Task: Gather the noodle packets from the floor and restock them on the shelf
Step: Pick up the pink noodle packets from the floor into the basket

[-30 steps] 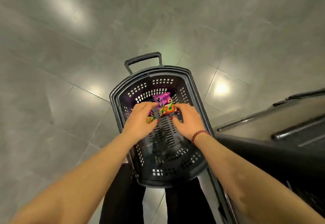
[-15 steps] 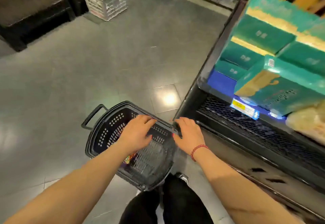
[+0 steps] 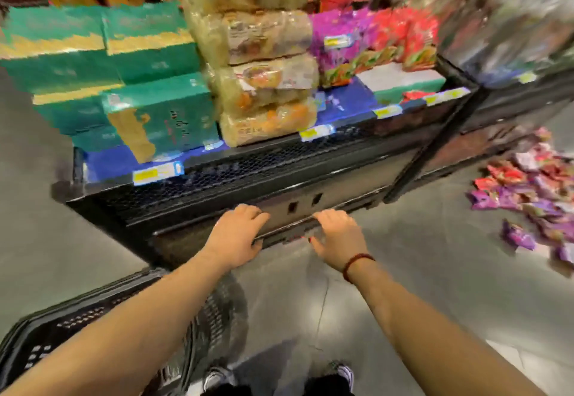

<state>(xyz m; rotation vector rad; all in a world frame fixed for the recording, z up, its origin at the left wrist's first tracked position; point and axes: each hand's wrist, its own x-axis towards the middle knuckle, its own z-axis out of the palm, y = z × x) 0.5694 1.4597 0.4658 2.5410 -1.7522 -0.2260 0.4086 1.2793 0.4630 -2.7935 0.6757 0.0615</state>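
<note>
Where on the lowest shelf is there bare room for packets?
Bare blue shelf shows between the clear bags and the flat box, in front of the purple packets. A smaller strip lies at the front left, beside the green boxes. The rest is crowded.

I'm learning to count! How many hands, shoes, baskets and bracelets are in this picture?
2 hands: left hand, right hand
2 shoes
1 basket
1 bracelet
Total: 6
</note>
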